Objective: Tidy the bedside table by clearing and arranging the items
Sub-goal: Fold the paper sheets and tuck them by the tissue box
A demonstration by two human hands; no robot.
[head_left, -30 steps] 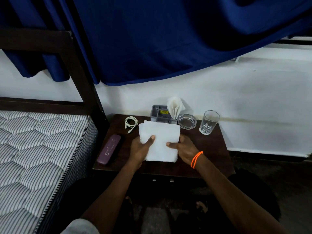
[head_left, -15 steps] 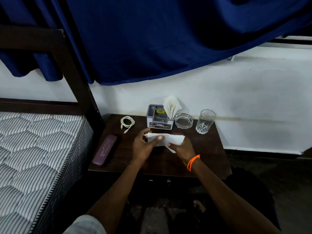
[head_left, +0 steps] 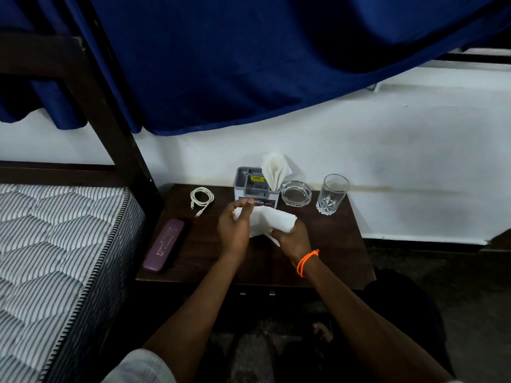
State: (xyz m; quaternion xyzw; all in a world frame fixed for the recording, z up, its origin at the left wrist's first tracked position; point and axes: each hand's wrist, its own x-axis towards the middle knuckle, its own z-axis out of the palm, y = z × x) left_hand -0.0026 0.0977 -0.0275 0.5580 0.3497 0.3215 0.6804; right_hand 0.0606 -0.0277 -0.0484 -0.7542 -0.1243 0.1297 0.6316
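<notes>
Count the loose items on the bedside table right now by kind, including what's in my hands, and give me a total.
Held white tissue: 1
Grey organizer with napkin: 1
Coiled white cable: 1
Purple case: 1
Glass ashtray: 1
Drinking glass: 1
Total: 6

Dim indoor light leaves the near floor [head_left: 456, 313] almost black, while the far white wall [head_left: 387, 161] is the brightest area, lit evenly with no visible lamp. Soft glints mark the rim of the drinking glass [head_left: 331, 193] and the glass ashtray [head_left: 296, 192]; the dark table top [head_left: 331, 244] carries a faint sheen. The blue curtain [head_left: 249, 64] sinks into deep shadow in its folds. Wide-angle distortion bends the bed frame post [head_left: 110, 111] and wall line toward the edges. Detail is soft and slightly grainy, and the print on the grey organiser [head_left: 253, 186] is barely legible.
</notes>
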